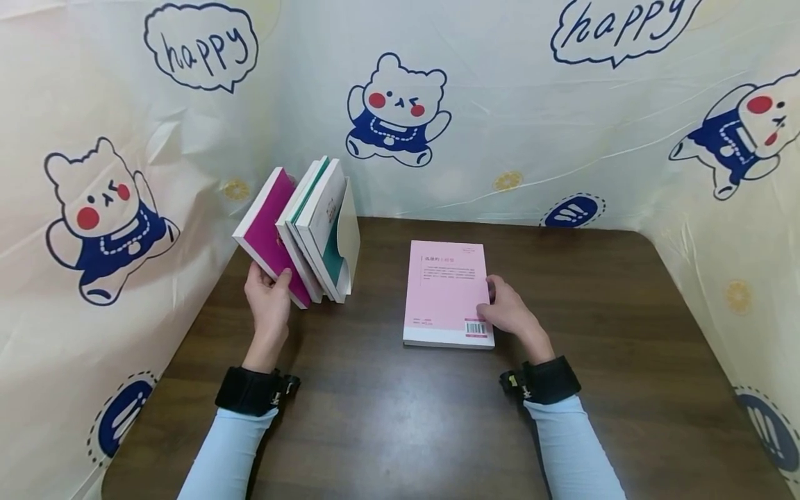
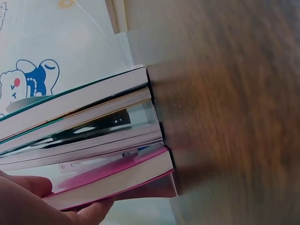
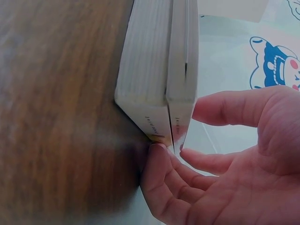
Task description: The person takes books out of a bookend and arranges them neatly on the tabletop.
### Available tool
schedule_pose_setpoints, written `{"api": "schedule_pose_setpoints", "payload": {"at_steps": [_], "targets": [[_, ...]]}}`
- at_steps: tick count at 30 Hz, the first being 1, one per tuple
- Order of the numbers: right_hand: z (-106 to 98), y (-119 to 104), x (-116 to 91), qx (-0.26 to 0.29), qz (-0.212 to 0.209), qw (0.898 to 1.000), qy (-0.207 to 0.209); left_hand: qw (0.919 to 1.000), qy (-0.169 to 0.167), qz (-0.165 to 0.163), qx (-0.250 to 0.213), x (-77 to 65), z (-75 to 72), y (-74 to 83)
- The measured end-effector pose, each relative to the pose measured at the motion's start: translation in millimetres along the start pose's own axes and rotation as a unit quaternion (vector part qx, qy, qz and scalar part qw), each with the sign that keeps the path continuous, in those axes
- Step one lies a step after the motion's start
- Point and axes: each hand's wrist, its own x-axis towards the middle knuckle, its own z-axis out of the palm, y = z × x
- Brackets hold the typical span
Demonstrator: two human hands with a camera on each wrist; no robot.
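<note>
A magenta-covered book (image 1: 278,222) leans to the left at the end of a row of books. My left hand (image 1: 269,295) pinches its lower near edge, thumb on the right-hand cover and fingers on the other side. The upright white books (image 1: 321,229) stand just right of it. A pink book (image 1: 445,292) lies flat with its barcode side up. At its right edge is my right hand (image 1: 509,309), the thumb at the top cover and the fingers curled against the side. In the right wrist view a thinner book (image 3: 183,56) lies on a thicker one (image 3: 145,56).
A white holder (image 1: 350,243) with a curved cut-out stands at the right end of the row. All of this is on a dark wooden table (image 1: 387,417), with a printed cloth (image 1: 500,111) hanging behind and at both sides.
</note>
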Motion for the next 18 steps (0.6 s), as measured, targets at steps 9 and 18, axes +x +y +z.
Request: {"api": "schedule_pose_setpoints", "payload": {"at_steps": [9, 18], "targets": [[-1, 0, 0, 0.002, 0.004, 1.0, -0.003, 0.9985, -0.036, -0.022, 0.037, -4.2, -1.8, 3.4], [-1, -1, 1, -0.002, 0.003, 1.0, -0.005, 0.9996, -0.004, 0.005, 0.027, 6.0, 9.4, -2.2]]}}
